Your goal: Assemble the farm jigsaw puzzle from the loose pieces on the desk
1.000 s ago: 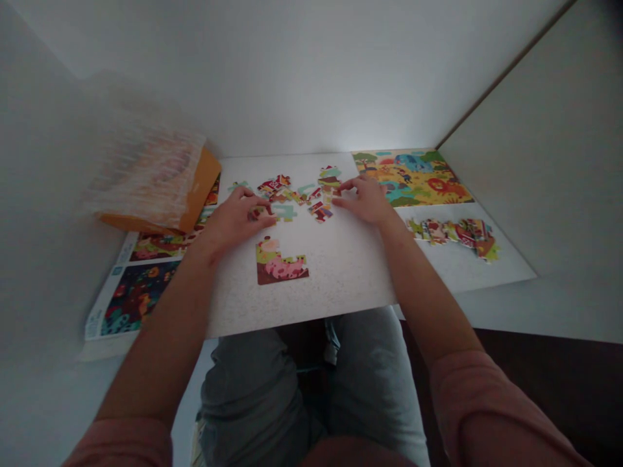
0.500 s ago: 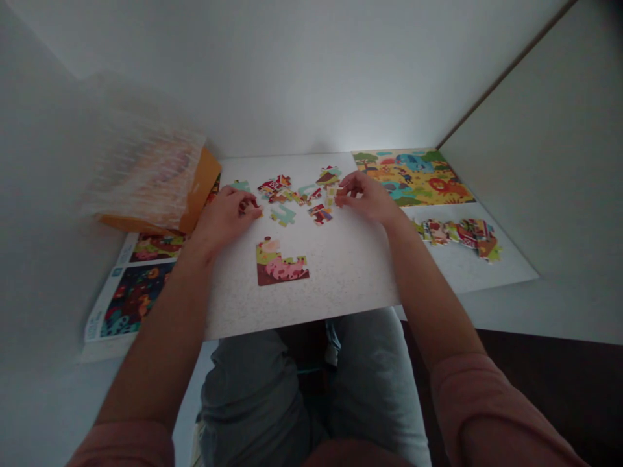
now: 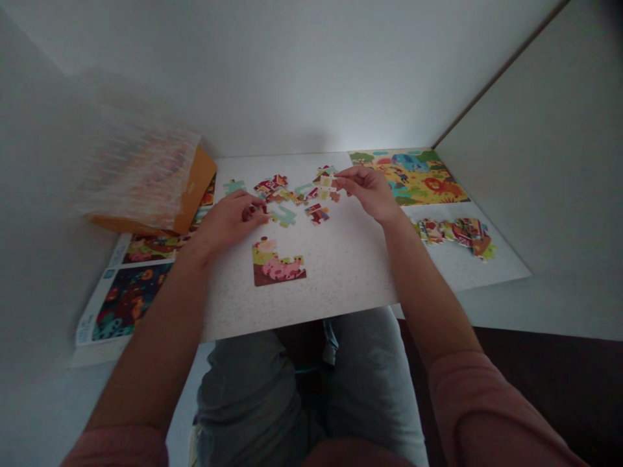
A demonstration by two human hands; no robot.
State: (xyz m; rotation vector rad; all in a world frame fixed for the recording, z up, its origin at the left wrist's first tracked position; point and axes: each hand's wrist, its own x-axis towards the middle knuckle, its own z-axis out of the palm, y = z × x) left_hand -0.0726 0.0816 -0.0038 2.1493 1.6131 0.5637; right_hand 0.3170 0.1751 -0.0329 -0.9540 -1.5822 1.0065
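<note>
Loose colourful puzzle pieces point(image 3: 292, 194) lie scattered on a white speckled board point(image 3: 341, 272). My left hand point(image 3: 228, 220) rests on the board at the left of the scatter, fingertips curled on a small reddish piece point(image 3: 254, 209). My right hand point(image 3: 370, 191) is lifted slightly at the right of the scatter and pinches a small piece point(image 3: 333, 181) between thumb and fingers. A joined block of pieces with pink, green and brown point(image 3: 276, 263) lies nearer me, between my forearms.
A finished animal puzzle point(image 3: 413, 172) lies at the back right, with a strip of joined pieces point(image 3: 457, 233) in front of it. At the left stand an orange box with a wrapped stack point(image 3: 146, 181) and printed picture sheets point(image 3: 121, 298). Walls close in at the back and both sides.
My right hand has lifted off the board and closed on a small piece. My left hand has shifted slightly among the left pieces. The view has tilted a little.
</note>
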